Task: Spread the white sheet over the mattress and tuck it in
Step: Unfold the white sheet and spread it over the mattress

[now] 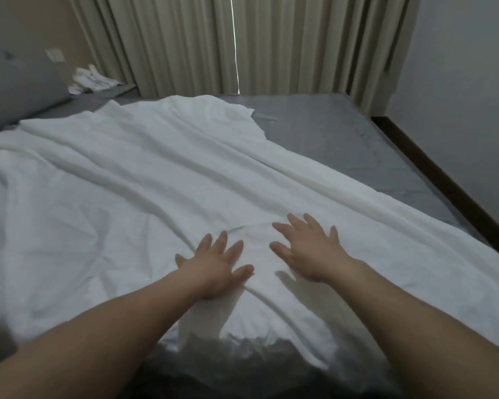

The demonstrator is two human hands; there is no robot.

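Taking the white sheet [144, 180] as the landmark: beyond its far left edge a grey pillow [18, 87] leans at the head of the bed, with crumpled white cloth [91, 79] behind it; the sheet lies wrinkled across most of the grey mattress [343, 145]; on its near middle the left hand [213, 269] rests palm down, fingers spread, gripping nothing; just beside it the right hand [308, 251] lies likewise flat and splayed; beyond the sheet's far edge hang beige curtains [271, 44]; right of it the mattress is bare.
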